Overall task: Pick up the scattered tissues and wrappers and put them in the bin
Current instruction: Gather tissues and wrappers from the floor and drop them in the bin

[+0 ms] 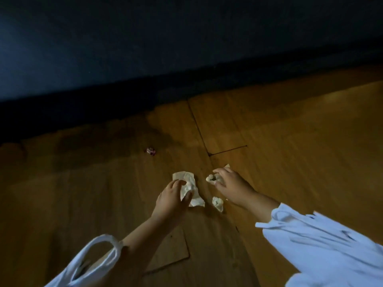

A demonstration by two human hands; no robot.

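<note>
While left hand (173,198) pinches the flat tissue (191,188) on the floor (290,141), right hand (230,187) grips a crumpled wad (209,178) just beside it; pink wrapper (150,151) lies well beyond it.

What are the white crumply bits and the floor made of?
The large tissue and the wadded tissue in the right hand look like thin, matte paper: creased and crumpled. The floor looks like wood or laminate: orange-brown planks with seams, faint sheen.

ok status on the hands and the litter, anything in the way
Left hand grips big tissue. Right hand pinches small wad. Loose wad and wrapper on floor; bin not in view. Nothing blocking.
</note>
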